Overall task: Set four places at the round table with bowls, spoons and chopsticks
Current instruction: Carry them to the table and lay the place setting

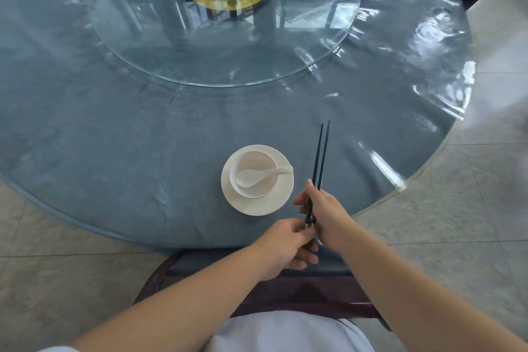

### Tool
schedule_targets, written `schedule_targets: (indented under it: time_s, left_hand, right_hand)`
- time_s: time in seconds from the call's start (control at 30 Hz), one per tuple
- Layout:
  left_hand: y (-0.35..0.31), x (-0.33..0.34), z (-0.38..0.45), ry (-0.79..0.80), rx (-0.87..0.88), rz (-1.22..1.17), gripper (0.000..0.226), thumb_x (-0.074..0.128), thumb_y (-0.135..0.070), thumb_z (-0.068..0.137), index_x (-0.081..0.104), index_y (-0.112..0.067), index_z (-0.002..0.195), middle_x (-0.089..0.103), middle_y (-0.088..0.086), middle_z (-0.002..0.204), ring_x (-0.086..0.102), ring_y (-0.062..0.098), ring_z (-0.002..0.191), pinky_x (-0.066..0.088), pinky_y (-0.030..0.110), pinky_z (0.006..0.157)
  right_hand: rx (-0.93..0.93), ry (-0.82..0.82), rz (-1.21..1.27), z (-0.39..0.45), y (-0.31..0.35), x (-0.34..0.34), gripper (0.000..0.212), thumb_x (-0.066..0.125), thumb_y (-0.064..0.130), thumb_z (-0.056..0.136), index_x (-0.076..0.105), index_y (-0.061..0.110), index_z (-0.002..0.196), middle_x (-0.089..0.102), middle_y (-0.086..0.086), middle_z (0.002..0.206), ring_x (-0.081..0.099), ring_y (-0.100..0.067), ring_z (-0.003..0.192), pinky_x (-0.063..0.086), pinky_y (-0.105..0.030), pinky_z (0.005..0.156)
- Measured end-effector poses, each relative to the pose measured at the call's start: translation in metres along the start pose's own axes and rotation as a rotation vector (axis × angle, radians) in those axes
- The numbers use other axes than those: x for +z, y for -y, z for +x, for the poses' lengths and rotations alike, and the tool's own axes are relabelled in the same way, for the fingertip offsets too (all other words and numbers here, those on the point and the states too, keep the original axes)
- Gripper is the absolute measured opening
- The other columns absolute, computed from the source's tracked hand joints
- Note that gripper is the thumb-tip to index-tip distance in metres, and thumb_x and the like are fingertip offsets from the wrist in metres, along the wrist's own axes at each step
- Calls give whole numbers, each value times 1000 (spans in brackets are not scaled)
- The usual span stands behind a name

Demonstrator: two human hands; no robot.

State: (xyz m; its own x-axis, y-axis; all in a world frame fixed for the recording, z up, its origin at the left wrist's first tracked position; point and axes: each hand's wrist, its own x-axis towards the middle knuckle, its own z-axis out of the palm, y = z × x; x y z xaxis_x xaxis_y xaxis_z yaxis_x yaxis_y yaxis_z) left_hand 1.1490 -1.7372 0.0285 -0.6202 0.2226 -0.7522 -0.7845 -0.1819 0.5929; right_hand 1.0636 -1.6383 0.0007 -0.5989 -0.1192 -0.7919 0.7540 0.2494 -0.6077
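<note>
So both hands are on the chopsticks (pixel 319 160) right now: the right hand (pixel 323 210) is wrapped around the lower part of the pair, and the left hand (pixel 288 246) pinches the butt ends. They point away across the round table (pixel 114 137), just right of the saucer (pixel 257 204) holding the bowl (pixel 254 177) and spoon (pixel 263 176). They look thin, stiff, light and probably slick, so I'd grip low near the thick ends and keep the pair squeezed together so neither stick rolls off.

dining room | round table (pixel 114 151) | glass turntable (pixel 228 46) | tiled floor (pixel 471 208)
</note>
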Motion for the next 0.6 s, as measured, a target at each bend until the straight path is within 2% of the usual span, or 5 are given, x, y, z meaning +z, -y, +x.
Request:
schedule_targets:
  time_s: [0.13,0.23,0.37,0.47,0.6]
  left_hand:
    - [6,-3,10,-19,-29,-54,13,52,-21,101,60,-12,97,60,1,73,44,5,47,28,16,40]
    - [9,-5,16,-22,-85,-155,15,51,-18,102,61,-13,93,63,2,73,41,4,47,27,14,40]
    - [14,-10,25,-89,-90,-273,13,50,-16,102,60,-11,95,60,2,71,43,5,48,27,14,40]
    - [22,-20,28,-143,-87,-290,11,52,-17,101,61,-13,96,63,1,72,47,5,50,30,14,41]
    - [33,-31,31,-182,-109,-317,10,54,-19,100,63,-14,99,67,1,75,55,6,55,37,15,44]
  right_hand:
    - [-10,-57,-190,5,-5,-1,49,48,57,92,63,15,71,62,0,74,52,-17,64,42,-28,51]
    - [-70,-124,-312,11,-9,4,46,52,56,91,59,12,81,63,-2,78,55,-16,64,45,-29,53]
    - [-150,-136,-321,16,-19,9,35,55,47,92,55,16,75,51,3,62,47,-13,51,44,-29,47]
    - [-167,-50,-318,20,-23,10,13,60,27,93,68,20,85,63,-1,63,57,-13,55,56,-37,61]
    - [-182,4,-419,25,-24,17,8,65,21,89,73,22,90,74,-1,78,67,-15,67,58,-33,68]
